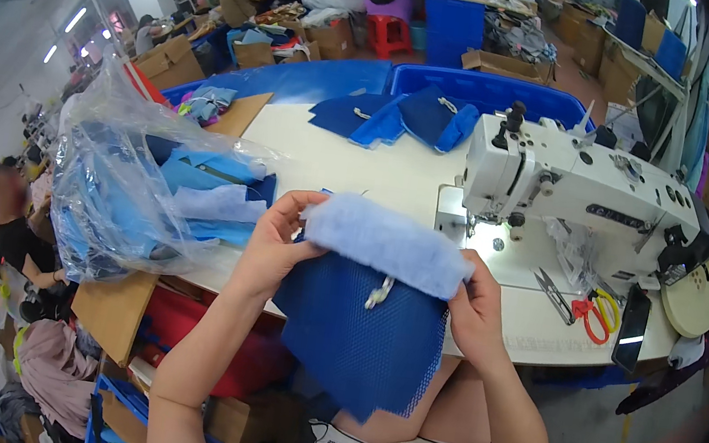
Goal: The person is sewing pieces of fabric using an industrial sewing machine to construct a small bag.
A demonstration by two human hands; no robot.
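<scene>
A dark blue mesh fabric piece (347, 338) hangs in front of me over the table's front edge and my lap. Along its top runs a fuzzy light blue strip (388, 243), and a small whitish cord (379, 294) lies on the mesh below it. My left hand (282, 237) pinches the left end between thumb and fingers. At the other end, my right hand (480, 310) grips the strip and mesh edge. The white sewing machine (587, 177) stands beyond my right hand, with the fabric apart from its needle area.
Left on the white table (293, 145) lies a clear plastic bag (106, 187) of blue fabric pieces. More blue pieces (396, 119) lie at the back before a blue bin (499, 92). Snips (554, 295), red-and-yellow-handled scissors (599, 318) and a phone (631, 328) sit at right. Other people work farther off.
</scene>
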